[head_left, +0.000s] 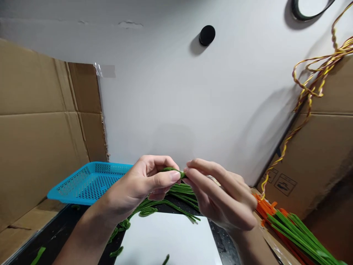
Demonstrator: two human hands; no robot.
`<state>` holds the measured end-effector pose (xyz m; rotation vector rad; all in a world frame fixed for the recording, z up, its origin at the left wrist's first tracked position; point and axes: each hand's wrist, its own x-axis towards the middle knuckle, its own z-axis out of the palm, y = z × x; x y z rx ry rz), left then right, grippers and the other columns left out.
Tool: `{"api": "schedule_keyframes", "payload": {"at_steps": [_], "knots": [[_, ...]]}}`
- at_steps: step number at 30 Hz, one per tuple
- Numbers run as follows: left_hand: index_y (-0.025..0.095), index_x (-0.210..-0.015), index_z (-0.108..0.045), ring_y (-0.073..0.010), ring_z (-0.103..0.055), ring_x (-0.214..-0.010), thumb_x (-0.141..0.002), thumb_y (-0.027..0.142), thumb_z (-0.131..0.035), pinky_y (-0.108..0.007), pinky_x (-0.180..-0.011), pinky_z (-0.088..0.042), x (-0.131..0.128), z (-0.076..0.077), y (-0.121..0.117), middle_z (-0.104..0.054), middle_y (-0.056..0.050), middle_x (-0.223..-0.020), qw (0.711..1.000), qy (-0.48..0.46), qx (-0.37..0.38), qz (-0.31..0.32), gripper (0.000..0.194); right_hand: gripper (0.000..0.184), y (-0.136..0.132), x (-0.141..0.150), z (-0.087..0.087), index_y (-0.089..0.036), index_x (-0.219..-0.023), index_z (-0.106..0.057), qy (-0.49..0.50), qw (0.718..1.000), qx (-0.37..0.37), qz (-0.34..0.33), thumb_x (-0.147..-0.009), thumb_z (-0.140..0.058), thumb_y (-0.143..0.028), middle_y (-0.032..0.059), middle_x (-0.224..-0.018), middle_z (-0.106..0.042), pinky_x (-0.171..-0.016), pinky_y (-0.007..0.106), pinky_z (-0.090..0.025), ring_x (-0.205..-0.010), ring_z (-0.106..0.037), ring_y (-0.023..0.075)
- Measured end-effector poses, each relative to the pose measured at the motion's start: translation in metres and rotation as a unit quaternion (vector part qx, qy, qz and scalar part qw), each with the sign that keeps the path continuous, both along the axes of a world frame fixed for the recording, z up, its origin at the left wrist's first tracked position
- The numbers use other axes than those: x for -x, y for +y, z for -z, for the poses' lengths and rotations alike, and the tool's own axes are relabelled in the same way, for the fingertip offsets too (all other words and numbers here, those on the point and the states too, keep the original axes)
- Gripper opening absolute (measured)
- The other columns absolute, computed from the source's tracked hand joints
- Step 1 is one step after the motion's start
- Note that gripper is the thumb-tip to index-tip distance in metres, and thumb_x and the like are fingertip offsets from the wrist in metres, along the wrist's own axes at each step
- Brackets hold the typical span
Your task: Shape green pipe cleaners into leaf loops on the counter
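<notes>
My left hand (138, 182) pinches a short green pipe cleaner piece (167, 169) between thumb and forefinger, above the white board (171, 239). At the right end of that piece, the fingertips of my right hand (223, 195) close on it; the exact contact is partly hidden. Long green pipe cleaners (182, 190) lie behind and below my hands. A coiled, leaf-like green piece (148, 211) rests at the board's far edge. More bent green pieces (116, 252) lie along its left side, and a short one (166, 259) is on the board near the bottom.
A blue perforated basket (68, 200) stands at the left, beside a cardboard panel (35, 88). Orange pipe cleaners (266, 206) and a green bundle (300, 235) lie at the right. Twisted yellow wire (286, 141) hangs by a cardboard box (325, 147). A white wall (165, 92) rises behind.
</notes>
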<state>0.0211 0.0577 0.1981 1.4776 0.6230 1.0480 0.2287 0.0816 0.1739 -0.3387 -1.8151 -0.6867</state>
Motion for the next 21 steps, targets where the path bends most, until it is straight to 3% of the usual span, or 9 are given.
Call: {"api": "schedule_keyframes", "payload": {"at_steps": [5, 11, 15, 21], "knots": [[0.018, -0.077, -0.07, -0.0071, -0.026, -0.051, -0.084, 0.034, -0.077, -0.022, -0.047, -0.024, 0.003, 0.001, -0.003, -0.038, 0.005, -0.059, 1.0, -0.002, 0.004, 0.018, 0.019, 0.025, 0.002, 0.008, 0.0, -0.02, -0.106, -0.065, -0.061, 0.997, -0.029, -0.033, -0.088, -0.058, -0.003, 0.0072, -0.081, -0.071, -0.048, 0.032, -0.043, -0.059, -0.061, 0.0181], [0.019, -0.078, -0.071, -0.0094, -0.039, -0.056, -0.084, 0.031, -0.076, -0.023, -0.052, -0.034, 0.007, -0.001, -0.01, -0.05, 0.002, -0.063, 0.999, 0.01, -0.037, 0.027, 0.014, 0.02, -0.009, 0.026, 0.003, -0.02, -0.097, -0.061, 0.003, 0.977, 0.089, -0.191, -0.093, -0.049, -0.004, 0.005, -0.077, -0.062, -0.051, 0.029, -0.043, -0.061, -0.053, 0.0155], [0.018, -0.077, -0.071, -0.0127, -0.05, -0.063, -0.085, 0.028, -0.076, -0.025, -0.057, -0.043, 0.005, -0.004, -0.019, -0.056, -0.001, -0.066, 0.994, 0.017, -0.108, -0.019, 0.013, 0.017, -0.02, 0.033, 0.004, -0.02, -0.089, -0.063, 0.066, 0.932, 0.203, -0.294, -0.096, -0.051, -0.01, -0.0003, -0.066, -0.05, -0.048, 0.028, -0.037, -0.054, -0.043, 0.0129], [0.016, -0.077, -0.07, -0.0109, -0.05, -0.06, -0.086, 0.021, -0.073, -0.023, -0.055, -0.042, -0.008, -0.005, -0.032, -0.058, -0.001, -0.065, 0.982, 0.007, -0.186, -0.045, 0.011, 0.024, -0.036, 0.027, -0.006, -0.018, -0.073, -0.067, 0.117, 0.82, 0.372, -0.419, -0.096, -0.064, -0.02, -0.0009, -0.059, -0.049, -0.049, 0.027, -0.032, -0.053, -0.039, 0.0111]]}}
